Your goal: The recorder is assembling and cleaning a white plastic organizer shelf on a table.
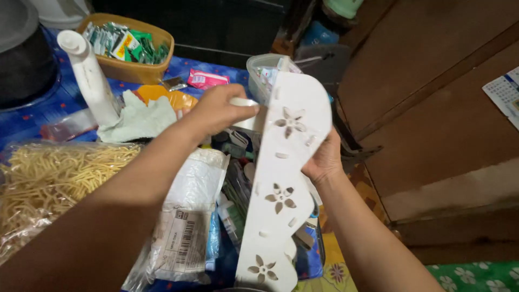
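Here, right hand gripping the edge of a white flower-cutout panel held upright above the cluttered desk, left hand pinched on a small white piece at its top, noodle bag nearby.

One camera only, up on my head, looking steeply down and close over my forearms onto the cluttered blue patterned tablecloth, with the brown wooden floor to the right.

White panel with flower-shaped cutouts, blue surface with small red dots, green and white sachets in tan basket, yellow noodles, pink packet.
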